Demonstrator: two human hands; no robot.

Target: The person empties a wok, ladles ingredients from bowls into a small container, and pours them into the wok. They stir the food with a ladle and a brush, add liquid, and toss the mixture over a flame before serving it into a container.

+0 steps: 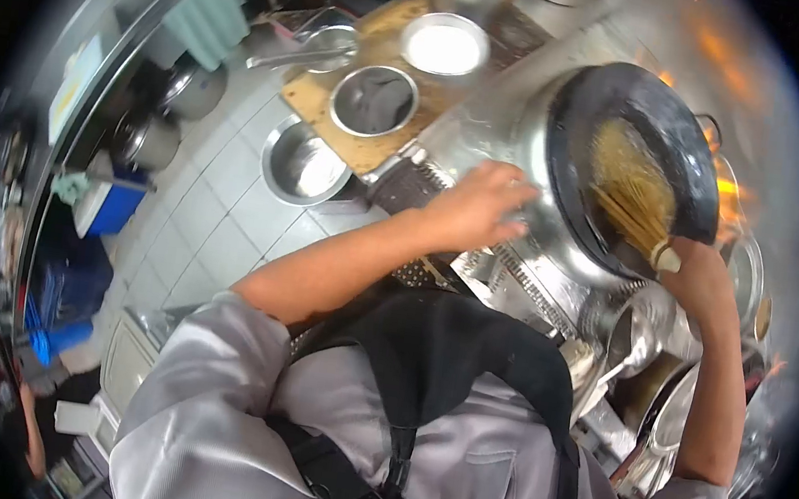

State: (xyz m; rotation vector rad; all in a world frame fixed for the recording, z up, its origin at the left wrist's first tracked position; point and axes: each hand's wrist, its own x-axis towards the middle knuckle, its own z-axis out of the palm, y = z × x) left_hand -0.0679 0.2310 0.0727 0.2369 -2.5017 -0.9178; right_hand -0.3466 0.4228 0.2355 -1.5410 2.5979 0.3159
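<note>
A bamboo wok brush (pixel 630 219) is gripped by its bound end in my right hand (pixel 697 274), at the near right rim of a dark wok (pixel 571 131). Its bristles reach down into the yellowish, foamy liquid (pixel 624 153) inside the wok. My left hand (pixel 486 203) hovers over the metal stove top to the wok's left, fingers apart and nothing in them. The shiny steel ring (pixel 534 171) around the wok lies just beyond those fingertips.
Flames (pixel 727 197) rise along the wok's right side. On a wooden board (pixel 312 107) stand a bowl of white contents (pixel 444 45) and a steel bowl (pixel 374 102). Lower down sits a wide metal basin (pixel 306 163). Pans and ladles (pixel 647 328) crowd the near right.
</note>
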